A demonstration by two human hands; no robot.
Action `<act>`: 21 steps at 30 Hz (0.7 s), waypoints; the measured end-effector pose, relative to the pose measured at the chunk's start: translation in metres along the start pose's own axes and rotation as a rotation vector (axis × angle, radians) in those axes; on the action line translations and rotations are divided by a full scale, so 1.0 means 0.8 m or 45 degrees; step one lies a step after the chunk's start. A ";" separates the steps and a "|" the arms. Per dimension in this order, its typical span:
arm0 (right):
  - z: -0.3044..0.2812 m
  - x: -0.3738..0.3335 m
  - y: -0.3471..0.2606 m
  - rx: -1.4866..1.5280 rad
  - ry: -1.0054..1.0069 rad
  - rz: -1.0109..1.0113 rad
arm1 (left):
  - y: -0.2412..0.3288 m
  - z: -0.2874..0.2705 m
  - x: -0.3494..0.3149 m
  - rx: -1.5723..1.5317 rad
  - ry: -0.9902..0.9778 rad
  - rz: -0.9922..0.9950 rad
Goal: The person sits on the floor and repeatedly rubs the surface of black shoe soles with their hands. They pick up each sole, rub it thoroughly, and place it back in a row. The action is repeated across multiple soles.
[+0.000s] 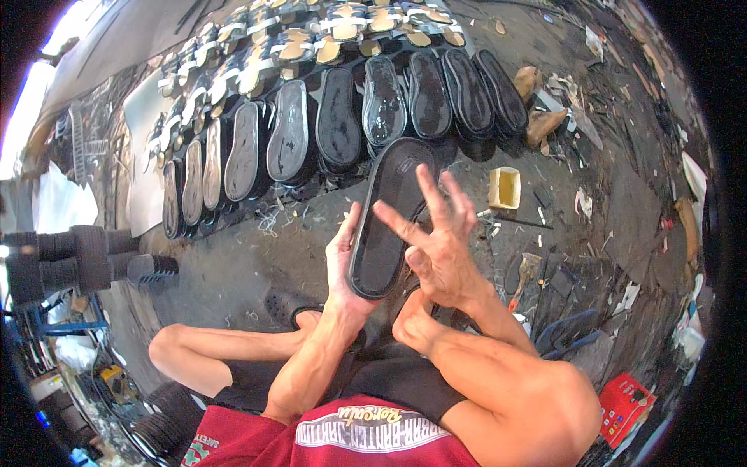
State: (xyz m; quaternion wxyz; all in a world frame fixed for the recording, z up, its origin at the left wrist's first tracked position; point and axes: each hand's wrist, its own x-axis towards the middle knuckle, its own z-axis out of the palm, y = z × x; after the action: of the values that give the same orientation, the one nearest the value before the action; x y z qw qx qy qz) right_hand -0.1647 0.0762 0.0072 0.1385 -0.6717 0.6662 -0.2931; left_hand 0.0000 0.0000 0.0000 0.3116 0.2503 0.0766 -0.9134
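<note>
My left hand [344, 261] grips a black shoe sole [379, 241] along its left edge and under its near end, tilting the top face toward me. Over that sole my right hand [447, 253] is spread, the fingers apart and holding nothing. Its index fingertip overlaps the dark surface; whether it touches I cannot tell. A small raised rectangular mark [406, 163] shows near the sole's far end. Just beyond, a curved row of stacked black soles [338, 117] lies on the floor, some with a wet-looking shine, such as the glossy one [385, 101].
Behind the row stand many sandals with tan insoles [344, 27]. To the right are a yellowish square container [505, 188], a brush [526, 274], wooden shoe lasts [545, 124] and scraps. Black sole stacks [62, 261] are at left. A red box [626, 409] lies near my right knee.
</note>
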 end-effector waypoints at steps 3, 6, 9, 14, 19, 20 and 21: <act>-0.003 0.001 -0.005 -0.381 0.063 -0.019 | 0.006 -0.002 -0.003 -0.025 -0.045 -0.001; -0.002 -0.023 -0.026 -0.365 0.005 -0.168 | 0.017 -0.002 0.001 -0.006 0.087 0.038; -0.013 -0.008 -0.005 -0.125 0.090 -0.163 | 0.014 0.010 -0.001 0.154 -0.006 0.090; -0.009 0.021 0.022 -0.298 -0.057 0.006 | 0.015 0.010 -0.004 0.178 -0.070 0.013; 0.002 0.011 0.008 -0.356 -0.221 -0.036 | 0.022 0.013 0.000 0.183 0.093 0.029; 0.003 0.009 0.007 -0.350 -0.236 -0.044 | 0.022 0.010 0.000 0.178 0.070 0.037; 0.005 0.008 0.005 -0.342 -0.247 -0.056 | 0.023 0.008 0.000 0.173 0.065 0.034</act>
State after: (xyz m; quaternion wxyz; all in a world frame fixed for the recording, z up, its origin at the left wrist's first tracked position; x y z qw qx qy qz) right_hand -0.1662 0.0690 0.0028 0.1046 -0.7237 0.6680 -0.1381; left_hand 0.0081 -0.0168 0.0060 0.3040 0.2950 0.0192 -0.9057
